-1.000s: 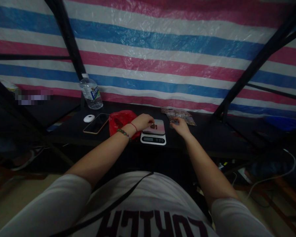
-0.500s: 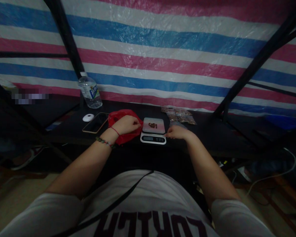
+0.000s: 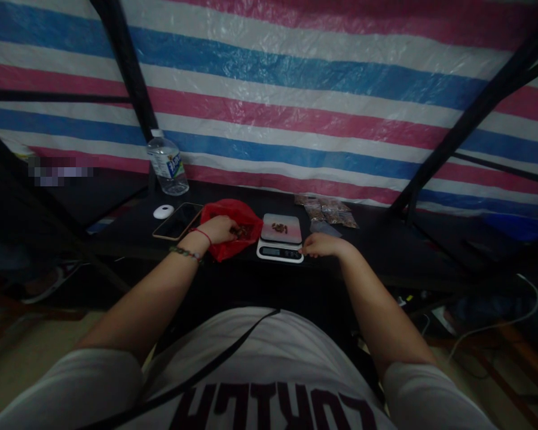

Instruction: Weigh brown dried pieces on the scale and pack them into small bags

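Observation:
A red plastic bag lies open on the dark tabletop, with small brown dried pieces inside. My left hand reaches into it, fingers curled down on those pieces; the fingertips are partly hidden. Just right of the bag is a white kitchen scale with a dark display. A small heap of brown dried bits rests on its square plate. Against the scale's right front corner, my right hand has its thumb and fingers pinched together. Behind that hand lies a clear flat bag.
Several small filled clear packets lie at the back right. Left of the red bag are a phone and a round white case. A clear bottle stands behind them, near a black frame post. Striped sheeting hangs behind.
My left hand has moved from above the red bag's right side back and down into its opening, and the brown pieces inside now show. My right hand stays at the scale's corner.

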Demonstrator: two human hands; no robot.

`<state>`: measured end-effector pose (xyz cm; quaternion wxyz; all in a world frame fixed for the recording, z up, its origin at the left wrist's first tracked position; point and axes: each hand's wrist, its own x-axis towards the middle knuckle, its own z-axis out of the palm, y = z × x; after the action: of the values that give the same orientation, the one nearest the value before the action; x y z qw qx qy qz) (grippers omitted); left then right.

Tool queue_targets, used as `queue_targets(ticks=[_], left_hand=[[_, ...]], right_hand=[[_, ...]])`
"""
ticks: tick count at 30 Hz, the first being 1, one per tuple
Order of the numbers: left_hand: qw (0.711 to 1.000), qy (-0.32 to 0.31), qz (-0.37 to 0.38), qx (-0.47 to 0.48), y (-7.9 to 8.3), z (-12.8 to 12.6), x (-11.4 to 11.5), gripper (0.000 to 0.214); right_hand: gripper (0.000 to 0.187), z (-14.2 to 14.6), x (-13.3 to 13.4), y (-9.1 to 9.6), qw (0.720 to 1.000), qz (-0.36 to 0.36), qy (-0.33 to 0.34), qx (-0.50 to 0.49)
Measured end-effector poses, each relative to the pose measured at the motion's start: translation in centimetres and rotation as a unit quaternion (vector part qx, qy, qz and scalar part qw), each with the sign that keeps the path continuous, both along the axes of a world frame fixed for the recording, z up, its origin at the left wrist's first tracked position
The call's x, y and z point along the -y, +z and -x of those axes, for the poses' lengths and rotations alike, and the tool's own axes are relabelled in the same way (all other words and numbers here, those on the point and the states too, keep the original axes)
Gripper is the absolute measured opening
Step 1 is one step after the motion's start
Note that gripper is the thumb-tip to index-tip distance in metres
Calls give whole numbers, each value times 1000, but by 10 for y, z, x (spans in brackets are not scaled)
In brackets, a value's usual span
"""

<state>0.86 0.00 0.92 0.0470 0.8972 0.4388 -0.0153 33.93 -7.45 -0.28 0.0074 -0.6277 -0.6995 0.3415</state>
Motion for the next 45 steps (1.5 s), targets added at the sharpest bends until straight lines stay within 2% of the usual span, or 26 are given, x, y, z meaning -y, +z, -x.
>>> queue_targets(ticks=[8,13,18,21,24,27,30,33,36,41,45], left_hand=[[998,43,35,-13,0,-3,-14,28],[996,46,67,-35,5,-9,-18,27],[998,64,28,5,7,-5,-21,21],[996,64,31,44,12,-5,-16,21],[994,30,45,92,23,-18,-4,25],[992,-73,0,100,32,-46,4,23],[984,-145,-29,97,31,-80,1,21],[981,-170,-33,89,22,-107,-10,17],[978,-180,-43,94,13,-120,-21,16],[974,-184,-82,103,6,-121,-31,21],[976,-180,-80,88,3,-120,-34,26]], right_hand=[[32,1,-1,-3,1000,-5,-5,-2],[32,0,-1,-2,1000,-5,3,-7],[31,-1,-2,-2,1000,0,6,-21],[31,-2,-2,-3,1000,3,0,-26],[30,-2,-3,-5,999,2,-3,-41],[30,-3,-3,-6,999,-2,0,-43],[30,-3,-2,-5,999,-2,5,-42],[31,-1,-1,-3,999,-4,6,-34],[34,1,0,-1,1000,-1,3,-21],[37,0,-2,-1,1000,9,24,-9],[40,-1,-3,-3,1000,7,28,-3]])
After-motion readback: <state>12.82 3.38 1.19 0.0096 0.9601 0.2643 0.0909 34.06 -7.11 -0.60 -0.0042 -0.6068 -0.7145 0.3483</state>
